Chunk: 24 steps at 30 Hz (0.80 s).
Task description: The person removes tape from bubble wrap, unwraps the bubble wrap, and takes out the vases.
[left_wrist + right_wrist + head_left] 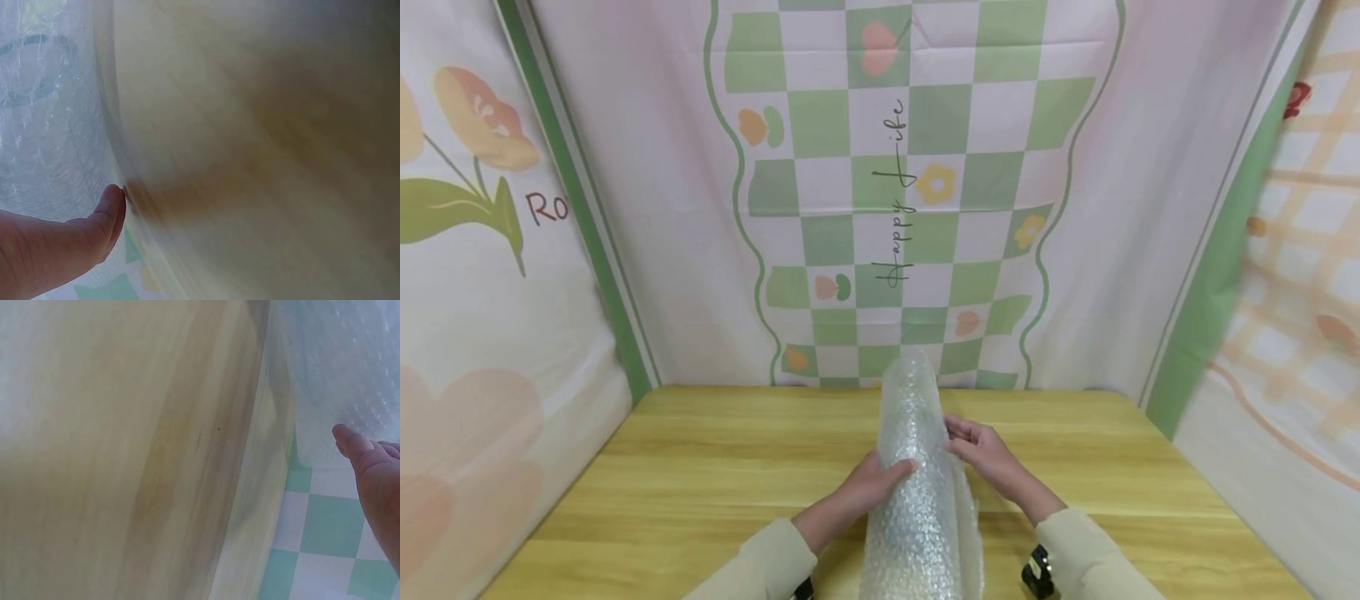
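Note:
A long roll of clear bubble wrap [913,508] lies along the middle of the table, its far end pointing at the back curtain. My left hand [868,483] grips it from the left, thumb across the top and the other fingers hidden behind the roll. On the right side a loose layer of the wrap hangs off the roll. My right hand [988,454] holds the wrap at that side, thumb and fingertips right at its edge. In the right wrist view the right hand [378,469] overlaps the lower edge of the bubble wrap [350,369].
The wood-grain table [737,433] reaches back to a hanging curtain [820,183] with green and white checks. Printed cloth walls stand at the left [490,333] and right [1285,358]. A dark wrist strap [1037,571] shows by the right sleeve [1090,550].

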Each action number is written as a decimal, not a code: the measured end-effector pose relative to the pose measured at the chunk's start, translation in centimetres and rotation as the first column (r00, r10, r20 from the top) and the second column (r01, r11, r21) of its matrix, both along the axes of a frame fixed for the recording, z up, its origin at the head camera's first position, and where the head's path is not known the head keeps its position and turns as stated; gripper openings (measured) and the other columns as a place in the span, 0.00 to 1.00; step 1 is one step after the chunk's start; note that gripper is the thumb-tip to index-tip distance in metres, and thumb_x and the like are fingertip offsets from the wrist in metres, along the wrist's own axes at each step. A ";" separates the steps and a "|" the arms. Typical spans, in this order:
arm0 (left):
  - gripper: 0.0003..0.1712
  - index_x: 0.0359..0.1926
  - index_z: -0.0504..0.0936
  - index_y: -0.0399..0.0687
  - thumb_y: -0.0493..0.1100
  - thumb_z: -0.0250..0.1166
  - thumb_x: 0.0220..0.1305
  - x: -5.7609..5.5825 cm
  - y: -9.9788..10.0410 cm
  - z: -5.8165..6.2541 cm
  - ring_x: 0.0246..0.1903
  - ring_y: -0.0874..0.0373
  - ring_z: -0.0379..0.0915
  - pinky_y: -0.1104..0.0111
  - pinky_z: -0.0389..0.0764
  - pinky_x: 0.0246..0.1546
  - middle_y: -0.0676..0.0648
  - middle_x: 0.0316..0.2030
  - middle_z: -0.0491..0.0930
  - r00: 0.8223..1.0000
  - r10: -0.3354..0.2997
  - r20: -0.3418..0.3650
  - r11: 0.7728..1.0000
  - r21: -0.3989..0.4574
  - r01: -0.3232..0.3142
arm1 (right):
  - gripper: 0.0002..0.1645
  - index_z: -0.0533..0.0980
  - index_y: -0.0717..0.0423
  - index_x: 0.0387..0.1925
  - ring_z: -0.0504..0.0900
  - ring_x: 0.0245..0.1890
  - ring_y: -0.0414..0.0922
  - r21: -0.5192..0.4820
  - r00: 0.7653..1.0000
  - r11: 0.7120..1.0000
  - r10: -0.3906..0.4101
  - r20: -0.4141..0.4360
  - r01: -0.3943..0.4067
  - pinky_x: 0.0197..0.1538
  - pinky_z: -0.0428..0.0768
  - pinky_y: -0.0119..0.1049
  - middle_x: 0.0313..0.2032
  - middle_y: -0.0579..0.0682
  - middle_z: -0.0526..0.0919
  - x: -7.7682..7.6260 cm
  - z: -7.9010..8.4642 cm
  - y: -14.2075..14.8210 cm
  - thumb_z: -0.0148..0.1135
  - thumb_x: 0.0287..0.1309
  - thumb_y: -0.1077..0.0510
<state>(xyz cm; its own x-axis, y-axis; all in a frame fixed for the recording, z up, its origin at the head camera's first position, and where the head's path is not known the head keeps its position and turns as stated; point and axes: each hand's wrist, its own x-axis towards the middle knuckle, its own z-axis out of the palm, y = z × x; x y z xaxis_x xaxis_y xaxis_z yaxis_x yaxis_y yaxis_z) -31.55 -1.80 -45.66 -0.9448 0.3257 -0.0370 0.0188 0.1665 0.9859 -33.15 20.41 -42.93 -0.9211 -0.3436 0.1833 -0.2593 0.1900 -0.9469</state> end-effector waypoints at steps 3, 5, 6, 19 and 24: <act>0.40 0.67 0.60 0.33 0.55 0.62 0.65 0.0 0.0 0.0 0.42 0.47 0.78 0.51 0.83 0.41 0.40 0.47 0.76 1.000 0.002 -0.002 1.000 -0.002 -0.002 | 0.35 0.54 0.78 0.67 0.61 0.66 0.63 -0.011 1.000 1.000 0.009 -0.003 -0.009 0.62 0.72 0.38 0.66 0.70 0.59 0.0 0.1 0.1 0.53 0.66 0.63; 0.41 0.67 0.59 0.33 0.55 0.62 0.65 0.0 0.0 0.0 0.42 0.47 0.78 0.52 0.83 0.41 0.41 0.47 0.76 1.000 0.000 -0.002 1.000 -0.001 0.000 | 0.36 0.53 0.79 0.67 0.61 0.67 0.63 -0.010 1.000 1.000 0.016 -0.003 -0.016 0.62 0.71 0.38 0.67 0.70 0.59 0.0 0.1 0.1 0.53 0.66 0.63; 0.41 0.67 0.59 0.33 0.54 0.62 0.65 0.0 0.0 0.0 0.42 0.47 0.78 0.52 0.84 0.41 0.41 0.47 0.76 1.000 -0.003 -0.004 1.000 0.004 0.003 | 0.36 0.53 0.79 0.67 0.60 0.67 0.63 -0.009 1.000 1.000 0.018 -0.003 -0.018 0.62 0.70 0.39 0.67 0.71 0.58 0.0 0.1 0.1 0.53 0.66 0.63; 0.39 0.68 0.58 0.34 0.52 0.61 0.66 -0.1 0.1 0.2 0.43 0.45 0.79 0.50 0.83 0.41 0.40 0.48 0.76 1.000 -0.029 0.005 0.999 0.036 0.029 | 0.38 0.54 0.80 0.66 0.60 0.67 0.64 0.012 1.000 1.000 -0.020 0.001 0.020 0.65 0.66 0.45 0.66 0.72 0.59 -0.5 0.6 0.2 0.57 0.64 0.61; 0.39 0.68 0.59 0.34 0.52 0.61 0.66 0.0 0.1 0.1 0.41 0.45 0.79 0.51 0.84 0.39 0.40 0.47 0.77 1.000 -0.029 0.002 0.998 0.051 0.029 | 0.37 0.54 0.80 0.66 0.60 0.66 0.64 0.032 0.998 0.997 -0.063 -0.004 0.063 0.66 0.64 0.47 0.66 0.72 0.59 -0.8 1.1 0.1 0.56 0.65 0.61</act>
